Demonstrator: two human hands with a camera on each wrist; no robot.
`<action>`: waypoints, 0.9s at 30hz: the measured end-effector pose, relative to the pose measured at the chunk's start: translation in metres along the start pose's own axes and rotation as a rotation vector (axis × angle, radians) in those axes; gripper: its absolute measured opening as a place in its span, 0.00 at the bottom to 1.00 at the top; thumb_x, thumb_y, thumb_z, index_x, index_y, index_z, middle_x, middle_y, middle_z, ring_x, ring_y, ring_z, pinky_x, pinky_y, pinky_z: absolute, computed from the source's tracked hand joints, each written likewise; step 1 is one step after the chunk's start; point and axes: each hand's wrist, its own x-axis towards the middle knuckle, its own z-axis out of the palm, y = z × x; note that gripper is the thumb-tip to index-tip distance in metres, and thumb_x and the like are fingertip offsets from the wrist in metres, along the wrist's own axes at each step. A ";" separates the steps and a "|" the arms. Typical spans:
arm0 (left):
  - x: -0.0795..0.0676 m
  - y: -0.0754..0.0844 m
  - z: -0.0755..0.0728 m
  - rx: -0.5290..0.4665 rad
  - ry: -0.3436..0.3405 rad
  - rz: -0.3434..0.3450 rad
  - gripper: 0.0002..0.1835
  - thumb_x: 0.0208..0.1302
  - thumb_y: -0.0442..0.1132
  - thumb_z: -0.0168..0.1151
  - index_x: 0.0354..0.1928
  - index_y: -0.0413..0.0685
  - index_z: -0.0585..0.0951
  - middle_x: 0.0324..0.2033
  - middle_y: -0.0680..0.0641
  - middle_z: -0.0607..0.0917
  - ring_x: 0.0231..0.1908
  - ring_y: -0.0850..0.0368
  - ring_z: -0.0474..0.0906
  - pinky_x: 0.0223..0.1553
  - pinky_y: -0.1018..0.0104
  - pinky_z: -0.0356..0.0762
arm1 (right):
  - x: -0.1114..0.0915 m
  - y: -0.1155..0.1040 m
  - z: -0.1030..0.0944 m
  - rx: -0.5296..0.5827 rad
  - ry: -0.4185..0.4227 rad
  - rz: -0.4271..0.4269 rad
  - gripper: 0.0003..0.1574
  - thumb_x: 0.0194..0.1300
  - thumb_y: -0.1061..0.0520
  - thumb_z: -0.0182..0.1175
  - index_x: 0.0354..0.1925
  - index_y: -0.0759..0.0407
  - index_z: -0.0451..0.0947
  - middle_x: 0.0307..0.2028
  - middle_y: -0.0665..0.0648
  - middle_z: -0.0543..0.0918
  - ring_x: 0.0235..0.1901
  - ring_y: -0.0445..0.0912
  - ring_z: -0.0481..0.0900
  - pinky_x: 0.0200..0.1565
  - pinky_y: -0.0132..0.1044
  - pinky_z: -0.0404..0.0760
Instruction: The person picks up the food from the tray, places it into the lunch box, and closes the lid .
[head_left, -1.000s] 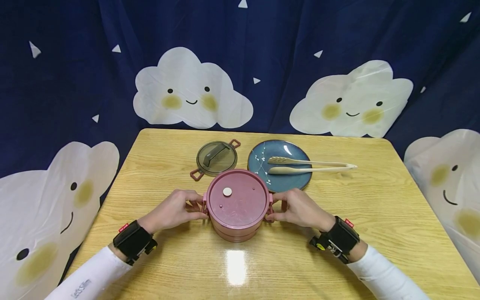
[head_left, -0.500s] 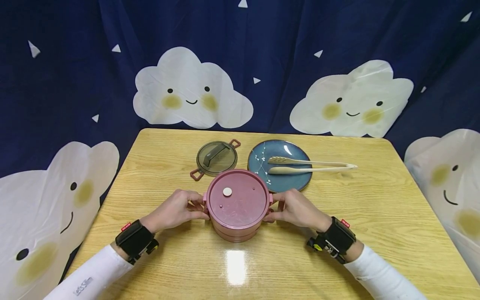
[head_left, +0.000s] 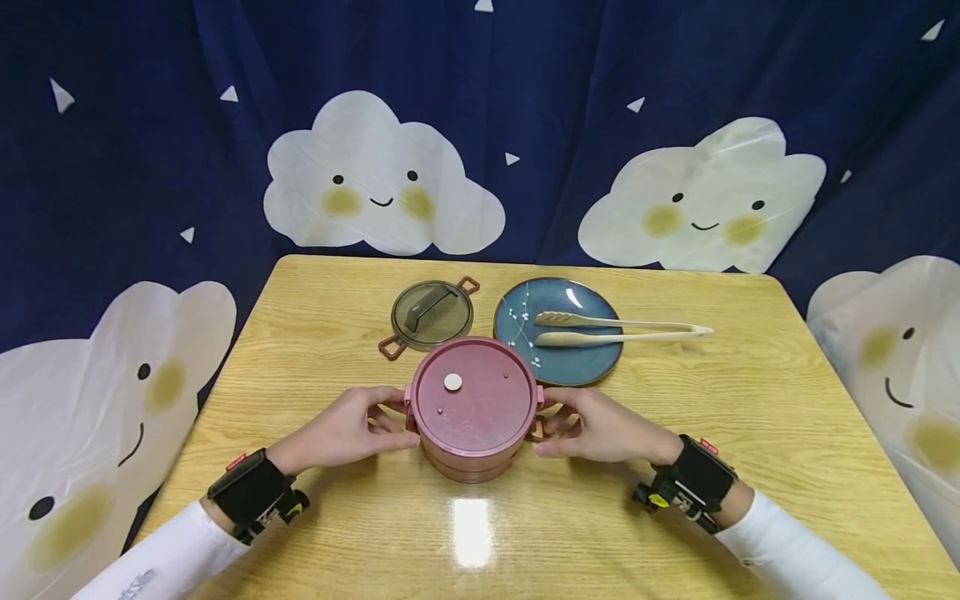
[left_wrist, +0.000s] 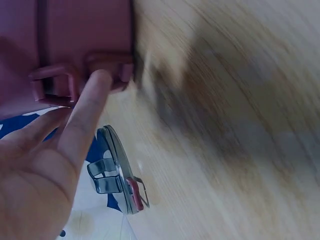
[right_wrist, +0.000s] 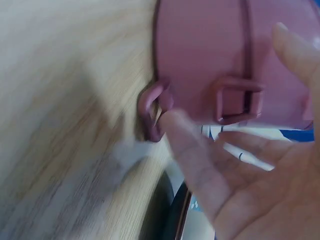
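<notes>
A round dusty-pink stacked pot (head_left: 476,400) with a flat lid stands on the table between both hands, paired loop handles on each side. At its left side, my left hand (head_left: 341,427) has its fingers up against the handles; in the left wrist view one straight finger (left_wrist: 89,110) touches the lower handle (left_wrist: 111,67). My right hand (head_left: 603,423) is at the right-side handles with thumb and fingers spread. In the right wrist view a fingertip (right_wrist: 175,122) lies at the lower handle (right_wrist: 154,107), while the thumb (right_wrist: 295,52) stands extended beside the pot wall.
Behind the pot, a smoked glass lid (head_left: 432,314) with red loop handles lies at left. A dark blue plate (head_left: 517,292) at right carries beige tongs (head_left: 630,332), whose end overhangs its rim. A curtain with cloud shapes (head_left: 386,175) hangs behind the wooden table (head_left: 720,392).
Both hands' fingers have loosened and spread at the handles, the right thumb most clearly. Both wrists have shifted slightly outward and toward the person. The pot stays in place.
</notes>
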 end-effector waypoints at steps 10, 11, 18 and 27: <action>-0.005 0.025 -0.007 -0.208 -0.064 -0.228 0.42 0.79 0.63 0.54 0.73 0.30 0.70 0.62 0.34 0.85 0.53 0.45 0.90 0.63 0.53 0.84 | -0.006 -0.021 -0.009 0.343 -0.034 0.234 0.43 0.79 0.41 0.58 0.74 0.72 0.66 0.65 0.72 0.79 0.53 0.59 0.88 0.54 0.43 0.89; -0.003 0.027 -0.007 -0.236 -0.056 -0.248 0.41 0.79 0.63 0.54 0.72 0.30 0.71 0.61 0.35 0.86 0.54 0.44 0.90 0.63 0.53 0.83 | -0.005 -0.024 -0.010 0.375 -0.031 0.266 0.44 0.80 0.39 0.56 0.74 0.72 0.66 0.65 0.72 0.79 0.54 0.59 0.88 0.56 0.44 0.89; 0.005 0.039 -0.008 -0.395 -0.031 -0.334 0.35 0.77 0.61 0.57 0.60 0.32 0.82 0.52 0.39 0.90 0.50 0.46 0.91 0.58 0.54 0.87 | 0.006 -0.041 -0.012 0.514 -0.006 0.430 0.41 0.79 0.35 0.55 0.67 0.68 0.76 0.58 0.63 0.87 0.55 0.56 0.90 0.58 0.45 0.88; 0.012 0.044 -0.008 -0.386 0.000 -0.401 0.30 0.70 0.60 0.66 0.50 0.36 0.88 0.44 0.41 0.92 0.43 0.53 0.93 0.53 0.57 0.89 | 0.017 -0.044 -0.013 0.469 -0.005 0.508 0.34 0.73 0.34 0.61 0.49 0.63 0.88 0.45 0.57 0.91 0.38 0.42 0.91 0.49 0.35 0.88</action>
